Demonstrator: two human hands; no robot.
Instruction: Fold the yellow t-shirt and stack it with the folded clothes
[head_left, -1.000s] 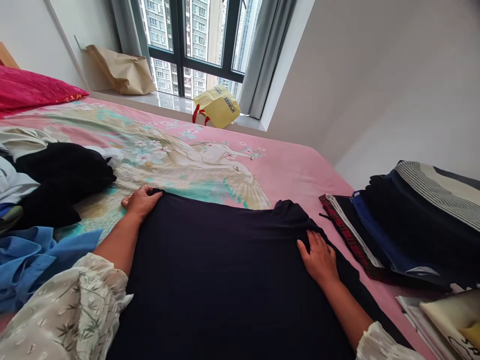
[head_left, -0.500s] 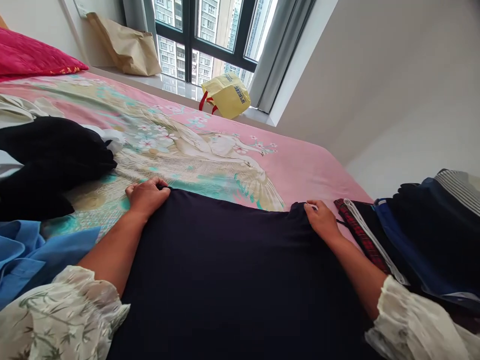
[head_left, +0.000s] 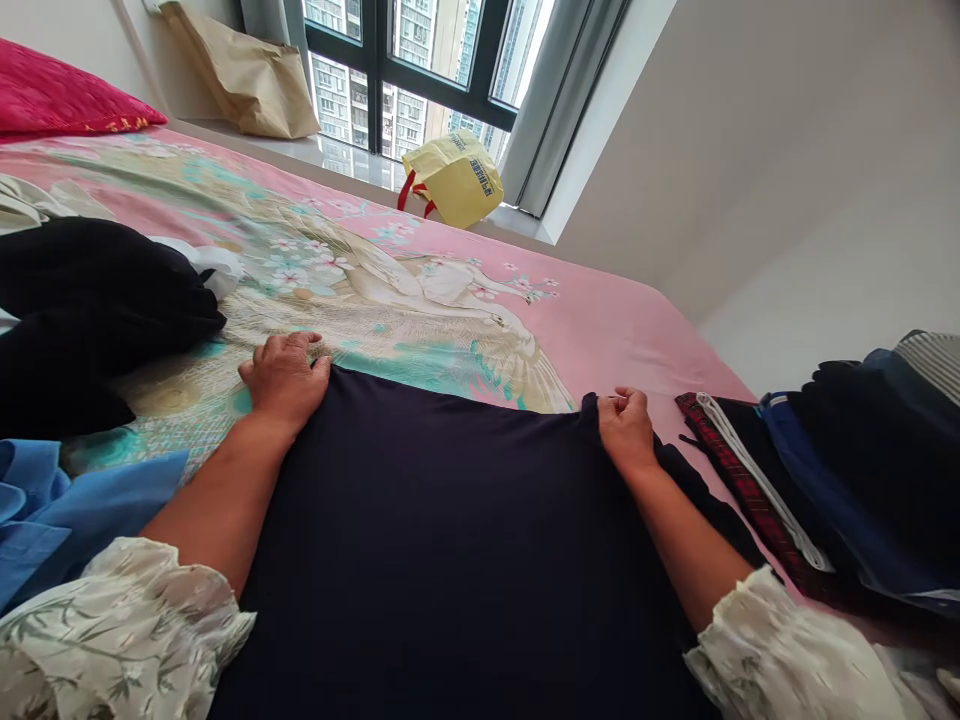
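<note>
A dark navy garment (head_left: 457,540) lies spread on the bed in front of me, its far edge nearly straight. Its kind cannot be made out. At the far left corner, my left hand (head_left: 285,382) is closed on the fabric between thumb and fingers. My right hand (head_left: 627,430) grips a bunched bit of the far right corner, fingers curled in. Part of the dark cloth shows beyond my right wrist. The lower end of the garment runs out of view.
Left of me are a black heap of clothing (head_left: 105,310) and a blue shirt (head_left: 90,510). Folded clothes (head_left: 847,470) are stacked at right on the patterned bedsheet (head_left: 420,290). A yellow bag (head_left: 457,185) and a brown paper bag (head_left: 247,80) stand by the window.
My right hand has shifted left, drawing the right side of the garment inward and baring more bedsheet beside the stack. My left hand has moved slightly left.
</note>
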